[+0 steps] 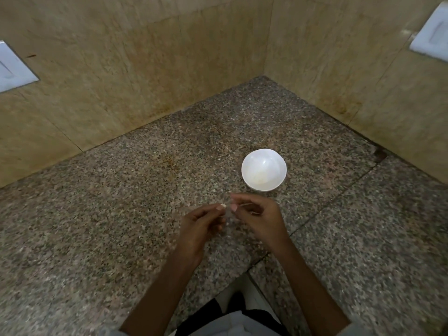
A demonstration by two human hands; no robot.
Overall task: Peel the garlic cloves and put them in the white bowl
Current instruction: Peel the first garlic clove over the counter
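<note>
Both hands hover close together above the speckled stone tabletop (116,214), near its front edge. On the left hand (202,225) the fingers are curled, and the thumb and forefinger pinch a small pale garlic clove (223,205) at their tips. On the right hand (263,215) the fingers are curled too, and its thumb tip sits just beside the clove with a small gap between. A thin pale sliver shows under its fingers, but whether the hand grips a bit of skin cannot be told.

The clove sits between the two hands, raised off the tabletop. One white bowl (275,161) stands on the tabletop just beyond the right hand, apart from its fingers. Something pale lies blurred in the bottom of the bowl, too faint to name.

By count there are two hands, one clove in view and one bowl. Two white plates are set into the tiled walls, one on the left (11,69) and one on the right (431,32).
</note>
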